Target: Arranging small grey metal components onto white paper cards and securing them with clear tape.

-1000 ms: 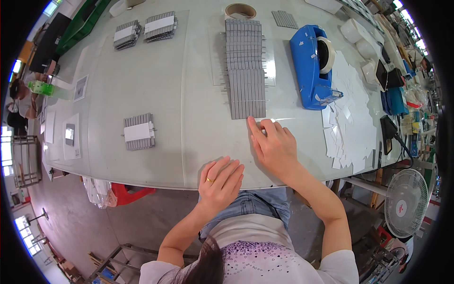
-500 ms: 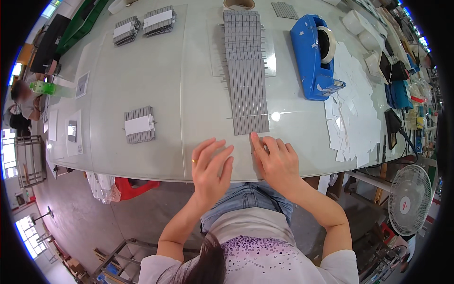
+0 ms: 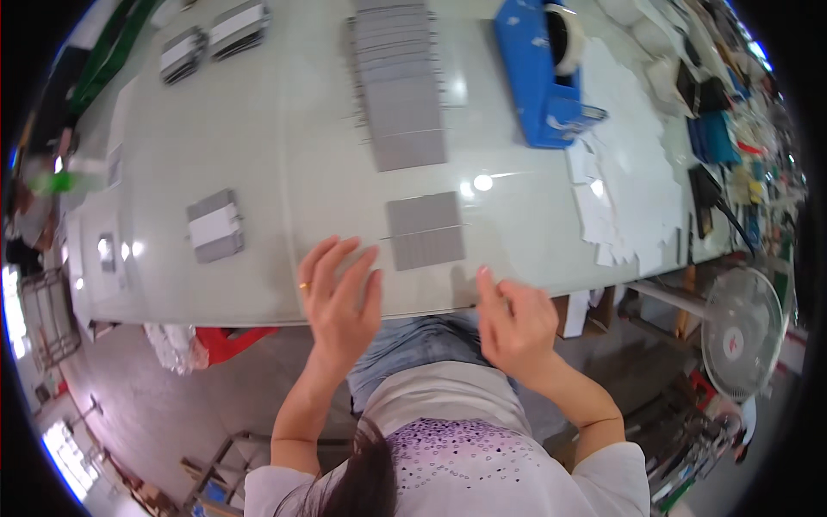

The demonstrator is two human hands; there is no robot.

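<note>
A small square panel of grey strips (image 3: 426, 246) lies flat on the table just in front of me, with a thin line across it. Beyond a gap, a long overlapping row of similar grey strip panels (image 3: 409, 138) runs away to the far side, thin ends sticking out along both edges. My left hand (image 3: 340, 293) hovers to the left of the small panel, fingers spread and nothing in them. To its lower right is my right hand (image 3: 519, 323), index finger stretched out and the other fingers partly bent. Neither hand touches the panel.
Stacks of grey strips with white bands lie at left, one nearer (image 3: 215, 227) and two farther (image 3: 238, 30). A blue tape dispenser (image 3: 530, 86) stands at right beside a spread of white paper pieces (image 3: 624, 164). A fan (image 3: 739, 332) is off the table's right end.
The nearest panel has come away from the long row and now lies apart, closer to me. My right hand has moved back off it. The whole view has shifted.
</note>
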